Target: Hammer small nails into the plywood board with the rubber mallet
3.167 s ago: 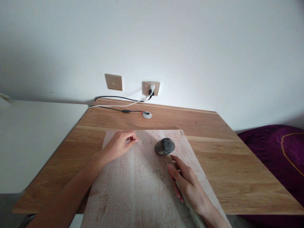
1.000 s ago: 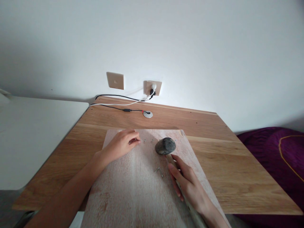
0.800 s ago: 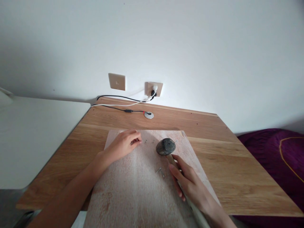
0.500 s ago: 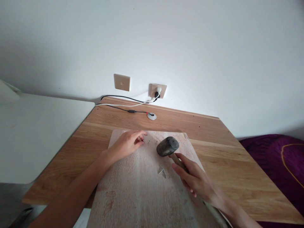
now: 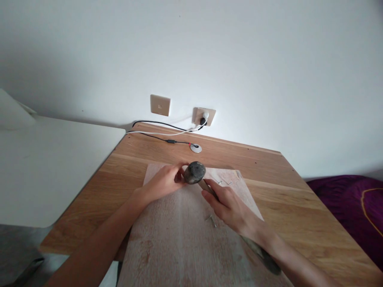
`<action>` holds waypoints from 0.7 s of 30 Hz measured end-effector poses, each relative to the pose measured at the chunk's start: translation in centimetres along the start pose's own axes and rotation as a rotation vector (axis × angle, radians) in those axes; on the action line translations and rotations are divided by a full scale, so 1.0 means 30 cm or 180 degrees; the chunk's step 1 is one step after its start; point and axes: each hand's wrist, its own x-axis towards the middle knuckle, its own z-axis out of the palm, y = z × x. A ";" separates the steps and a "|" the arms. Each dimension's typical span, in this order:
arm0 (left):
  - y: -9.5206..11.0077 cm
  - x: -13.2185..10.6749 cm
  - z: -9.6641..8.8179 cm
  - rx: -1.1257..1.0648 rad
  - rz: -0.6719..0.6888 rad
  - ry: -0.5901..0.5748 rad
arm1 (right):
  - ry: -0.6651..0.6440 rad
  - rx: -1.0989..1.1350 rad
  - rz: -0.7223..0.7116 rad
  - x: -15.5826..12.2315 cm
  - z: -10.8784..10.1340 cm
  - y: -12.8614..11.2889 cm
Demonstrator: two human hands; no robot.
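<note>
A rubber mallet (image 5: 195, 172) with a dark, worn head is in my right hand (image 5: 229, 205), whose fingers wrap round its wooden handle. The head hangs right by the fingertips of my left hand (image 5: 166, 180). That hand rests at the far left of a pale, worn board (image 5: 167, 239), thumb and fingers pinched. A nail showed at its fingertips half a second ago; now the mallet head covers the spot. Loose nails (image 5: 213, 222) lie mid-board, below the mallet. Further nails (image 5: 220, 182) stand or lean near the board's far right edge.
Under the board is a wooden desk (image 5: 287, 223) against a white wall. Black and white cables (image 5: 161, 133) run along its back to a wall socket (image 5: 205, 116), near a round cable grommet (image 5: 196, 148). A white tabletop (image 5: 60, 167) adjoins on the left; purple fabric (image 5: 338, 199) lies right.
My right hand has swung the mallet leftward and away from me, bringing its head to my left fingertips. My left hand stays at the same place on the board. The view has shifted slightly.
</note>
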 end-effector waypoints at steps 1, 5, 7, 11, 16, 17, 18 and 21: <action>-0.005 -0.001 0.002 0.0009 0.0010 0.0007 | 0.0031 0.0046 0.0074 -0.004 -0.002 0.001; -0.012 -0.002 0.008 -0.0004 -0.0013 0.0035 | 0.0175 0.0291 0.0303 -0.024 -0.020 -0.009; -0.008 -0.001 0.007 -0.0061 -0.0060 0.0033 | 0.0181 0.0368 0.0343 -0.030 -0.024 -0.014; 0.003 0.004 0.001 -0.0191 -0.0054 -0.0005 | 0.0248 0.0266 0.0201 -0.032 -0.015 -0.014; -0.005 0.007 0.003 -0.0088 0.0022 0.0043 | 0.0090 -0.0013 -0.0128 -0.022 0.004 -0.003; -0.007 0.006 0.004 -0.0049 0.0052 0.0074 | 0.0048 -0.0031 -0.0138 -0.021 0.005 -0.003; -0.009 0.006 0.005 -0.0015 0.0074 0.0097 | 0.0037 -0.0030 -0.0126 -0.022 0.004 -0.004; -0.011 0.004 0.005 -0.0021 0.0051 0.0091 | 0.0140 0.0064 -0.0043 -0.029 -0.006 -0.019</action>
